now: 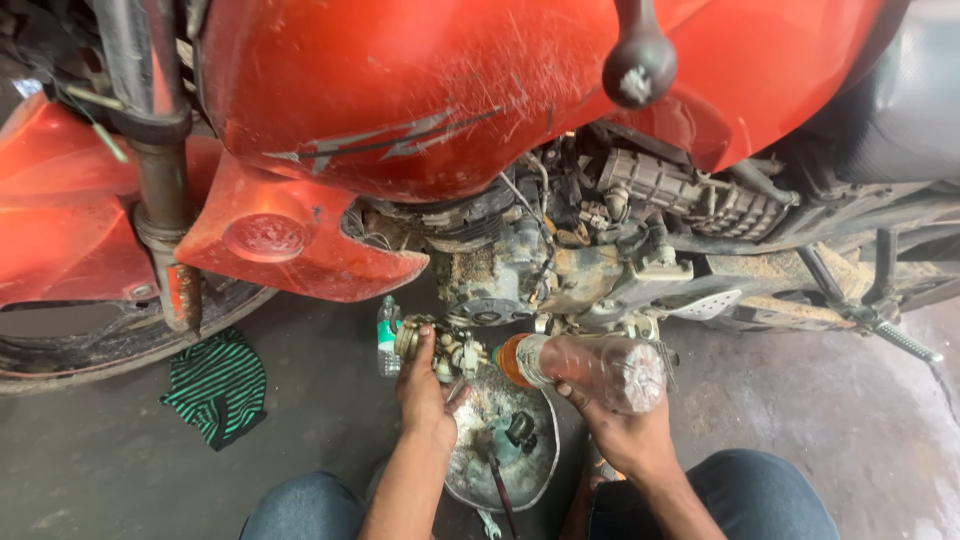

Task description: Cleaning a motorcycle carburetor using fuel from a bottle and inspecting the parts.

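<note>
My left hand (424, 392) grips a grimy metal carburettor (440, 346) and holds it above a round metal bowl (535, 470) on the floor. My right hand (625, 430) holds a clear plastic bottle (590, 370) tipped on its side, its orange-capped mouth pointing left toward the carburettor. The bowl holds some liquid, a small black part (520, 428) and a thin tool. Both hands are just below the engine (540, 265) of a red motorcycle (400, 90).
A small clear bottle with a green label (388, 335) stands on the concrete floor left of the carburettor. A green and black striped rag (218, 385) lies near the front wheel (90, 350). My knees in blue jeans frame the bowl.
</note>
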